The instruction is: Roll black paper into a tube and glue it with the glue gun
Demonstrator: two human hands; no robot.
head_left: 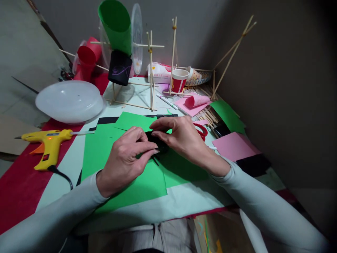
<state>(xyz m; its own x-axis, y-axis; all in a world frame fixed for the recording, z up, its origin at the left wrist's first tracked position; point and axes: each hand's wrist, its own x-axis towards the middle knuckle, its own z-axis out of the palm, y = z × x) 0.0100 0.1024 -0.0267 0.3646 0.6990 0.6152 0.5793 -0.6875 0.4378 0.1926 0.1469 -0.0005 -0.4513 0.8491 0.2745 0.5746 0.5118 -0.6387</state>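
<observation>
Fig. 1. Both my hands pinch a small black paper piece (pixel 157 140) over the green sheet (pixel 131 165).

My left hand (pixel 126 158) and right hand (pixel 181 137) grip its edges; it looks light, thin and easily creased, so edge holds suit it. Glue gun (pixel 48 140) at nine o'clock, red scissors (pixel 202 130) at two.

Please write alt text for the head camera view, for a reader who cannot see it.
Two hands, left hand and right hand, together hold a small black piece above green paper on a craft table. A yellow glue gun lies left; a stick frame stands behind.
</observation>
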